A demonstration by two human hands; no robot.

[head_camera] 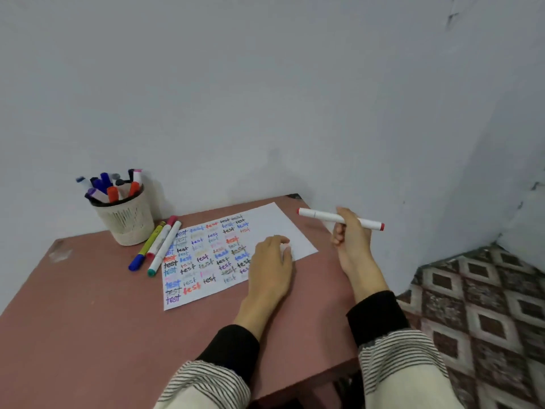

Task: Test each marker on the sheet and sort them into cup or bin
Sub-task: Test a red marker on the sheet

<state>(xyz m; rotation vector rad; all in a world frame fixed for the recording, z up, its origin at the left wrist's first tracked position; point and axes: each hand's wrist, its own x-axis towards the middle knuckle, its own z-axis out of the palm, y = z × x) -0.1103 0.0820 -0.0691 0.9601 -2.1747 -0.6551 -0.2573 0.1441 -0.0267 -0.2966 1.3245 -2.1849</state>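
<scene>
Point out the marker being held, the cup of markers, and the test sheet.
red-capped marker [321, 216], head view, on the white barrel left of the right hand [351, 234].
cup [126, 222], head view, on its mesh wall.
sheet [283, 224], head view, on its blank upper right part.

- I am seeing a pale grey-blue wall [236, 84] filling the upper part of the view; it is looking matte and evenly lit.
- I am noting a second wall [501, 113] meeting it at a corner on the right, showing dark cracks or scuffs near the top and lower down.
- I am watching a reddish-brown table [88, 320] standing pushed against the back wall, with a pale worn patch showing near its far-left corner.
- I am seeing a floor [486, 305] at lower right showing a diamond pattern in brown, white and grey.
- Light is falling softly; shadows are staying faint.
</scene>
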